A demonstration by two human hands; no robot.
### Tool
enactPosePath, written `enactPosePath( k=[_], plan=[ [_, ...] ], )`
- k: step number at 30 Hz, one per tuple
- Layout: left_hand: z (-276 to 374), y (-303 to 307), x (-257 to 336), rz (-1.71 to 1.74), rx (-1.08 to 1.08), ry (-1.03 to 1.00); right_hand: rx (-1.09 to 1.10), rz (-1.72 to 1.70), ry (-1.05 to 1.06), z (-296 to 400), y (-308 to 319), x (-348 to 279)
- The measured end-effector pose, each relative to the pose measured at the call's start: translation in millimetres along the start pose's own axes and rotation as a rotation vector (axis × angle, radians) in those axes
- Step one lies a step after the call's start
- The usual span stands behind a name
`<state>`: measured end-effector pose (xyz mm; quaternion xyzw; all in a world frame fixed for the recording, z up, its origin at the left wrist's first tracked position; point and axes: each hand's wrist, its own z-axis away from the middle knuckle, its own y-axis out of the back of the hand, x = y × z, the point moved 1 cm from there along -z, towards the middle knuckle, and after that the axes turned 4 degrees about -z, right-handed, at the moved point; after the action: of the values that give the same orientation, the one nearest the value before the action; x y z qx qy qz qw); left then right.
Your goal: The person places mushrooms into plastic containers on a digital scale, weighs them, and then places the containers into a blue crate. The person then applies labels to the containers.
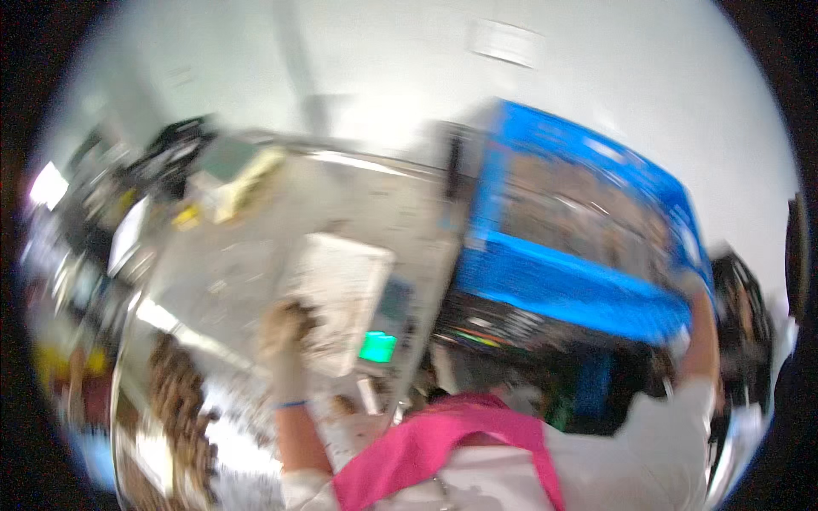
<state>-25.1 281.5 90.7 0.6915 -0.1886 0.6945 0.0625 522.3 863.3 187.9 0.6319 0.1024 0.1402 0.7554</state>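
Note:
The view is heavily blurred. My left hand (285,329), with a blue band at its wrist, is over the left edge of a white weighing platform (348,274). Dark bits show at its fingertips, but I cannot tell whether it holds them. A lit green display (378,347) glows beside the platform's near right corner. To the right, a large blue crate (569,271) contains brown pieces too smeared to name. At the crate's right end is my right hand (691,285), touching or very near the rim; its fingers are indistinct.
A grey metal worktable (223,268) bears the platform. Brown pieces (179,389) lie in a heap at the lower left. A yellowish object (252,182) is at the table's far left. Dark items (176,153) crowd beyond it. A pale wall (409,57) stands behind.

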Motion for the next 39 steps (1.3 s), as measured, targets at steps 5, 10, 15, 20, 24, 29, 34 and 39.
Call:
enactPosePath(
  k=[5, 10, 15, 20, 24, 29, 34, 39],
  plan=[
    [18, -4, 2, 0.062, -0.055, -0.01, 0.042, 0.173, -0.162, -102, -72, 105],
    [54, 27, 1, 0.051, 0.064, 0.046, 0.292, -0.531, 0.201, -37, 7, -88],
    [70, -4, 14, -0.166, -0.081, -0.108, 0.103, -1.337, 0.941, 72, 17, -324],
    [107, -22, 19, -0.492, 0.115, -0.452, -0.753, -1.395, 1.426, 240, -95, -534],
    [121, 40, -4, -0.063, 0.297, -0.338, -1.262, -1.487, 1.379, 333, -123, -573],
    [128, 62, 1, -0.358, 0.512, -0.36, -1.99, -1.579, 0.939, 363, -144, -582],
    [142, 118, 7, -0.216, 0.966, -0.072, -1.972, -1.54, 0.941, 364, -194, -536],
    [175, 186, 24, 0.23, 1.091, -0.118, -1.627, -0.82, 0.955, 297, -241, -474]
  ],
)
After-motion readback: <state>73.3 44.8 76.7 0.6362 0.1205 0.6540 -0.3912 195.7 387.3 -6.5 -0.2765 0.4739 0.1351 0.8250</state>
